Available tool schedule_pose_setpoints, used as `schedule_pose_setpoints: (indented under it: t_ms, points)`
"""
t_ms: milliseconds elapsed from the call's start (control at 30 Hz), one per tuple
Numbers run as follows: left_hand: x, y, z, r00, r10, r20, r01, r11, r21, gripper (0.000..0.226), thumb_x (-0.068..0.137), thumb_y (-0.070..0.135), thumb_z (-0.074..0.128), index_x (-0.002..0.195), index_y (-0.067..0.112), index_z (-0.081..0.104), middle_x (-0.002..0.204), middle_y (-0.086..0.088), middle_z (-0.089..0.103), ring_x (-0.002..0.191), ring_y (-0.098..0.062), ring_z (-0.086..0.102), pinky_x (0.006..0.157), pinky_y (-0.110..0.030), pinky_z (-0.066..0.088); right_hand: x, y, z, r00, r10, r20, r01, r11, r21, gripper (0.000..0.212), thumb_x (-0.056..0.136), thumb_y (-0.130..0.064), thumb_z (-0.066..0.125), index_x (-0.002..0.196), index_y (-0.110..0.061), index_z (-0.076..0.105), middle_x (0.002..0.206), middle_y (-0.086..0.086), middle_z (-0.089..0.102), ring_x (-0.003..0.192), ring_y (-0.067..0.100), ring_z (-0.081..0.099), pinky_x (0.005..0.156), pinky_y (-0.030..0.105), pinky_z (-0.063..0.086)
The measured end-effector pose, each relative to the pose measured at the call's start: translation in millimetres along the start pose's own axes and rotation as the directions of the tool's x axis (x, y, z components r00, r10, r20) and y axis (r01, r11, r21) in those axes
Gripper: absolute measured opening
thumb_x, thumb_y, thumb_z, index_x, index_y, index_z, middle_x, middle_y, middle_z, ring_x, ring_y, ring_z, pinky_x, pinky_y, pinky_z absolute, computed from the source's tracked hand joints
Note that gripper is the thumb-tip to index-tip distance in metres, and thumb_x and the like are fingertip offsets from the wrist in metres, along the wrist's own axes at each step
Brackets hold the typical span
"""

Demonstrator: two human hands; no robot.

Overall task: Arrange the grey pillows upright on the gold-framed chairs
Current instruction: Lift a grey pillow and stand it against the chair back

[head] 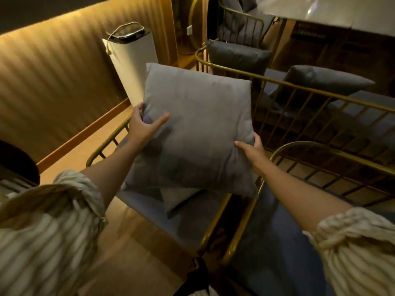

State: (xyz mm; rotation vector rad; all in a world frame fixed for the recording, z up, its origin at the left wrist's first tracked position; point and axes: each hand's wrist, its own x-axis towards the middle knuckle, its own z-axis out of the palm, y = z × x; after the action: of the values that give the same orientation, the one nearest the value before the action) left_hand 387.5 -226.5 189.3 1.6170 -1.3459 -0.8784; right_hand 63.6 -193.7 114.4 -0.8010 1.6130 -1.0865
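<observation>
I hold a large grey pillow (198,124) in the air over the seat of a gold-framed chair (213,227). My left hand (143,127) grips its left edge and my right hand (252,148) grips its right edge. A second, paler pillow (181,199) lies flat on that chair's blue seat, partly hidden under the held one. Another gold-framed chair (320,99) behind has a dark grey pillow (237,58) standing upright and another dark pillow (327,82) leaning on its seat.
A white cylindrical bin (132,65) with a dark lid stands by the ribbed wall on the left. A third gold-framed chair (284,150) is close on my right. A grey table (333,11) is at top right. The wooden floor (74,152) shows on the left.
</observation>
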Motion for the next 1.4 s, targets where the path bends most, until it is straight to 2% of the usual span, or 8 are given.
schedule_pose_setpoints:
  t_ms: [167, 333, 533, 667, 767, 967, 1067, 1400]
  points:
    - [33.8, -36.5, 29.4, 0.996, 0.011, 0.089, -0.027, 0.982, 0.186, 0.116, 0.055, 0.068, 0.084, 0.15, 0.033, 0.028, 0.155, -0.001, 0.035, 0.141, -0.023, 0.038, 0.113, -0.048, 0.039, 35.1, 23.5, 16.3, 0.986, 0.169, 0.011, -0.169, 0.982, 0.089, 0.079, 0.083, -0.015, 0.076, 0.15, -0.015, 0.034, 0.146, 0.013, 0.053, 0.129, 0.032, 0.054, 0.11, 0.05, 0.043]
    - [50.8, -74.2, 67.7, 0.963, -0.144, 0.227, 0.006, 0.855, 0.518, 0.124, 0.063, 0.076, 0.072, 0.157, 0.035, 0.001, 0.157, -0.012, 0.026, 0.143, -0.037, 0.032, 0.113, -0.062, 0.033, 32.7, 52.3, 27.4, 0.959, 0.282, 0.033, -0.282, 0.959, 0.007, 0.1, 0.082, -0.023, 0.079, 0.158, -0.02, 0.014, 0.155, 0.01, 0.04, 0.139, 0.032, 0.044, 0.114, 0.044, 0.038]
    - [59.4, -89.8, 69.9, 0.948, -0.202, 0.246, 0.038, 0.839, 0.542, 0.122, 0.069, 0.075, 0.068, 0.158, 0.033, -0.003, 0.162, -0.014, 0.018, 0.146, -0.042, 0.026, 0.114, -0.064, 0.027, 32.4, 66.3, 32.2, 0.964, 0.264, -0.035, -0.266, 0.961, -0.082, 0.099, 0.085, -0.034, 0.075, 0.159, -0.02, 0.011, 0.16, 0.011, 0.032, 0.144, 0.033, 0.037, 0.117, 0.045, 0.033]
    - [48.0, -78.9, 74.0, 0.991, -0.006, 0.13, -0.071, 0.811, 0.58, 0.109, 0.074, 0.083, 0.052, 0.157, 0.027, 0.009, 0.166, -0.012, 0.009, 0.151, -0.04, 0.017, 0.119, -0.061, 0.019, 21.7, 69.4, 17.3, 0.973, 0.224, -0.046, -0.229, 0.96, -0.162, 0.088, 0.088, -0.033, 0.072, 0.157, -0.016, 0.019, 0.158, 0.012, 0.036, 0.143, 0.033, 0.038, 0.114, 0.044, 0.034]
    - [36.7, -59.2, 84.0, 0.969, 0.177, 0.175, -0.248, 0.752, 0.611, 0.088, 0.086, 0.072, 0.048, 0.154, 0.024, 0.018, 0.166, -0.012, 0.009, 0.153, -0.036, 0.011, 0.122, -0.06, 0.01, 11.1, 79.1, -6.5, 0.976, 0.198, -0.094, -0.214, 0.952, -0.219, 0.082, 0.09, -0.031, 0.071, 0.155, -0.015, 0.024, 0.158, 0.013, 0.036, 0.142, 0.034, 0.039, 0.111, 0.044, 0.038]
    - [1.5, -9.0, 149.7, 0.854, 0.263, 0.449, -0.473, 0.752, 0.46, 0.076, 0.091, 0.052, 0.061, 0.154, 0.024, 0.028, 0.168, -0.008, 0.007, 0.154, -0.032, 0.011, 0.123, -0.056, 0.015, -20.7, 100.9, -77.2, 0.947, 0.135, -0.29, -0.191, 0.966, -0.174, 0.067, 0.09, -0.016, 0.07, 0.146, -0.001, 0.038, 0.148, 0.018, 0.046, 0.138, 0.034, 0.045, 0.112, 0.041, 0.038]
    - [-29.5, 9.0, 198.0, 0.792, 0.24, 0.562, -0.516, 0.754, 0.405, 0.075, 0.091, 0.048, 0.063, 0.153, 0.023, 0.029, 0.168, -0.008, 0.008, 0.154, -0.031, 0.014, 0.122, -0.052, 0.02, -43.9, 113.0, -132.0, 0.926, 0.143, -0.348, -0.2, 0.97, -0.135, 0.06, 0.094, -0.023, 0.065, 0.145, -0.005, 0.04, 0.149, 0.016, 0.048, 0.135, 0.033, 0.047, 0.112, 0.044, 0.04]
    - [-189.0, 27.3, 373.1, 0.721, -0.004, 0.693, -0.421, 0.792, 0.443, 0.072, 0.093, 0.04, 0.063, 0.151, 0.009, 0.034, 0.163, -0.016, 0.022, 0.15, -0.036, 0.025, 0.117, -0.048, 0.03, -154.0, 167.1, -366.6, 0.807, 0.092, -0.583, -0.273, 0.934, -0.231, 0.056, 0.097, -0.031, 0.059, 0.144, -0.004, 0.045, 0.148, 0.017, 0.049, 0.137, 0.033, 0.046, 0.113, 0.042, 0.036]
